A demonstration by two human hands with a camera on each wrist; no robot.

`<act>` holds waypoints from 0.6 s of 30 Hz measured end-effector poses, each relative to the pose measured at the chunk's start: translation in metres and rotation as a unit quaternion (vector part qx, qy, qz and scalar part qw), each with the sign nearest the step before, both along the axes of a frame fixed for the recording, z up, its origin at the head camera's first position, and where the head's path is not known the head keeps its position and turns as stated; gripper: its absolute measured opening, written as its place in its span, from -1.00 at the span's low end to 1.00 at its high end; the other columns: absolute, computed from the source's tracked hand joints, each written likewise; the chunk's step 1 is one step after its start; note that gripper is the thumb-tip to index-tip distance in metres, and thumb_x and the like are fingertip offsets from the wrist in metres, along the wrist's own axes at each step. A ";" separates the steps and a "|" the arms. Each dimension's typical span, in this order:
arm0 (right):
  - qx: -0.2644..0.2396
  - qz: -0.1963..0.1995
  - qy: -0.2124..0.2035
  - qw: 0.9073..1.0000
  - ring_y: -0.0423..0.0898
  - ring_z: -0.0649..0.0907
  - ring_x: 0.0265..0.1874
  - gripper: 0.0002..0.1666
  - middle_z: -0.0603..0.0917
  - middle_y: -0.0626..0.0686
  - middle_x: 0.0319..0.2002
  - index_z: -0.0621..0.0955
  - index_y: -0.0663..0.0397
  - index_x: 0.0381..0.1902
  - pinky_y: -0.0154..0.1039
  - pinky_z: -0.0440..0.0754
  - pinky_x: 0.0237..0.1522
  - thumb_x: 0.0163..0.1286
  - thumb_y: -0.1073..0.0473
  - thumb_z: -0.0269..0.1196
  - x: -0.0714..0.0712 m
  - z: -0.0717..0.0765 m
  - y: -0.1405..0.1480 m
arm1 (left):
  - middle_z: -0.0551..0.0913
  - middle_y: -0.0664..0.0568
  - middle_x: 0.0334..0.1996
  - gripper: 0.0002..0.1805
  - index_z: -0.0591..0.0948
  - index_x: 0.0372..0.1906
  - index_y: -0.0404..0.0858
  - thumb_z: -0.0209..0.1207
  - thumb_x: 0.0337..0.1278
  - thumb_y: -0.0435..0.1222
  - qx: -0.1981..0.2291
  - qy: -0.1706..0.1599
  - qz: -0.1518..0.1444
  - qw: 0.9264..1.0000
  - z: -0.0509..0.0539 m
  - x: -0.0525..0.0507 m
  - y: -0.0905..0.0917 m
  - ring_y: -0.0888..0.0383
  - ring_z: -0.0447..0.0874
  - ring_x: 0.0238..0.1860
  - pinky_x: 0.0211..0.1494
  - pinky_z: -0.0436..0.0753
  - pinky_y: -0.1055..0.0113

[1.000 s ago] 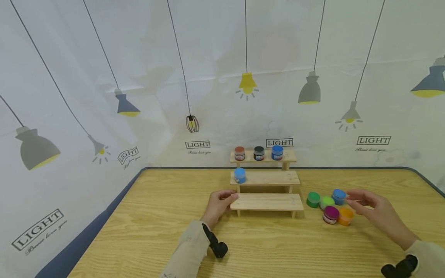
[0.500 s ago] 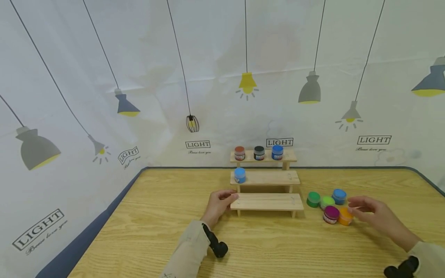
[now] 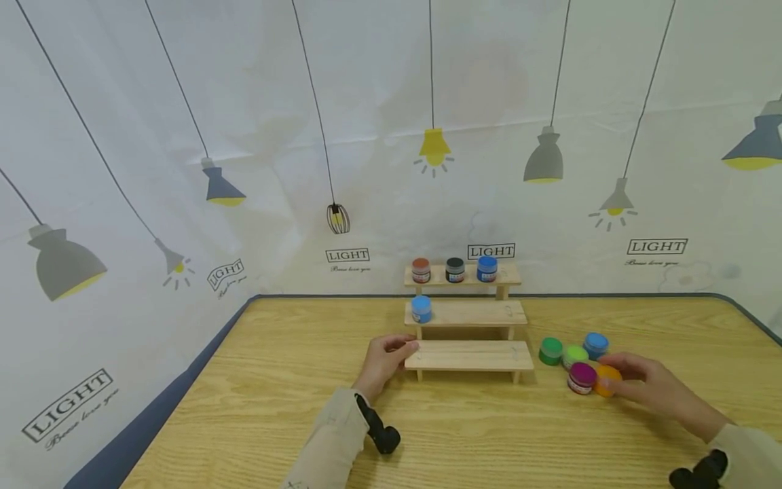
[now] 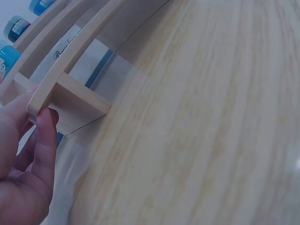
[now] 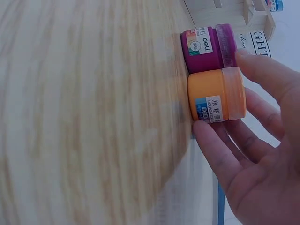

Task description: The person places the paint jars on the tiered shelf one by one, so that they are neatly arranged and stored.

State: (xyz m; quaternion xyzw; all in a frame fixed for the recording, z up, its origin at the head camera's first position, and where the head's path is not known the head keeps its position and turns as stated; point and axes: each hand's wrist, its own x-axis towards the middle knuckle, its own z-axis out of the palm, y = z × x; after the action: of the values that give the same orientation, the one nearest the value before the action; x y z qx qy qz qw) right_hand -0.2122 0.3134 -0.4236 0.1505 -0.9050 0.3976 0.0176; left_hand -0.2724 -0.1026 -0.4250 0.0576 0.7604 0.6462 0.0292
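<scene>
A three-tier wooden display stand (image 3: 468, 354) stands on the table, and my left hand (image 3: 383, 363) pinches the left end of its lowest tier between thumb and fingers. In the right wrist view an orange paint jar (image 5: 211, 96) sits between the thumb and curled fingers of my right hand (image 5: 262, 154). The thumb tip lies by the lid of a purple paint jar (image 5: 206, 47), which touches the orange one. Close by stand a light green jar (image 3: 575, 356), a dark green jar (image 3: 551, 351) and a blue jar (image 3: 595, 345).
On the top tier sit a reddish-brown jar (image 3: 421, 270), a black jar (image 3: 455, 269) and a dark blue jar (image 3: 487, 269). A light blue jar (image 3: 421, 309) occupies the middle tier's left end. Behind the table (image 3: 293, 407) hangs a lamp-printed white cloth (image 3: 379, 170).
My right hand has moved from beside the blue jar toward the front, and its thumb and fingers are now around the orange jar. The left hand keeps its hold on the stand.
</scene>
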 end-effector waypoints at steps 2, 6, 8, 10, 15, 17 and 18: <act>-0.002 0.010 0.010 1.000 -0.51 0.45 -0.31 -0.57 0.55 0.00 -0.18 0.46 0.49 -0.06 -0.44 0.48 -0.34 0.19 0.26 0.21 -0.001 -0.002 0.001 | 0.60 0.00 -0.41 -0.69 0.61 -0.14 -0.36 0.20 0.03 -0.25 -0.001 -0.003 0.002 1.000 -0.006 -0.005 -0.001 0.25 0.39 -0.61 -0.53 0.44 0.39; -0.001 0.026 0.010 1.000 -0.50 0.44 -0.31 -0.56 0.54 0.11 -0.17 0.45 0.49 -0.07 -0.44 0.48 -0.33 0.16 0.28 0.24 -0.001 -0.003 0.001 | 0.60 0.04 -0.41 -0.69 0.64 -0.16 -0.28 0.23 -0.01 -0.19 -0.007 -0.010 0.012 1.000 -0.014 -0.010 -0.001 0.25 0.40 -0.60 -0.53 0.45 0.41; 0.000 0.023 -0.007 1.000 -0.49 0.45 -0.31 -0.53 0.53 0.20 -0.16 0.44 0.49 -0.05 -0.43 0.48 -0.33 0.15 0.26 0.25 -0.001 -0.002 0.000 | 0.60 0.05 -0.41 -0.69 0.64 -0.17 -0.27 0.24 -0.02 -0.17 -0.011 -0.009 0.014 1.000 -0.015 -0.010 0.000 0.25 0.40 -0.60 -0.53 0.45 0.41; 0.003 0.018 -0.028 0.999 -0.48 0.45 -0.31 -0.51 0.52 0.22 -0.13 0.44 0.47 -0.03 -0.41 0.48 -0.32 0.16 0.22 0.24 -0.001 -0.001 0.001 | 0.60 0.05 -0.41 -0.69 0.64 -0.17 -0.26 0.24 -0.02 -0.17 -0.012 -0.011 0.016 1.000 -0.015 -0.010 0.000 0.24 0.40 -0.60 -0.52 0.45 0.41; -0.002 0.019 -0.087 0.996 -0.43 0.46 -0.29 -0.42 0.48 0.25 -0.07 0.39 0.47 0.04 -0.38 0.48 -0.29 0.19 0.13 0.23 -0.001 0.001 0.003 | 0.59 0.04 -0.42 -0.69 0.64 -0.16 -0.28 0.23 -0.01 -0.18 -0.010 -0.009 0.014 1.000 -0.011 -0.007 0.000 0.24 0.39 -0.60 -0.52 0.45 0.40; -0.007 0.022 -0.099 0.995 -0.42 0.46 -0.29 -0.40 0.47 0.26 -0.07 0.37 0.48 0.04 -0.37 0.48 -0.28 0.19 0.12 0.22 -0.002 0.002 0.003 | 0.59 0.04 -0.41 -0.68 0.64 -0.16 -0.28 0.23 -0.01 -0.17 -0.011 -0.008 0.014 1.000 -0.011 -0.007 0.000 0.24 0.39 -0.60 -0.52 0.45 0.40; -0.009 0.025 -0.103 0.994 -0.41 0.46 -0.29 -0.39 0.47 0.26 -0.07 0.36 0.49 0.05 -0.37 0.49 -0.28 0.19 0.12 0.22 -0.002 0.002 0.004 | 0.59 0.04 -0.41 -0.68 0.64 -0.16 -0.28 0.23 -0.01 -0.17 -0.012 -0.008 0.014 1.000 -0.011 -0.007 0.000 0.25 0.40 -0.59 -0.52 0.46 0.40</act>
State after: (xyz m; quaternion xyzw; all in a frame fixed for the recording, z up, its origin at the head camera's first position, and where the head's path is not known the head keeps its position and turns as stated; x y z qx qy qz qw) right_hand -0.2137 0.3170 -0.4221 0.1306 -0.8943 0.4196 -0.0844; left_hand -0.2796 -0.1027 -0.4356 0.0413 0.7683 0.6382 0.0269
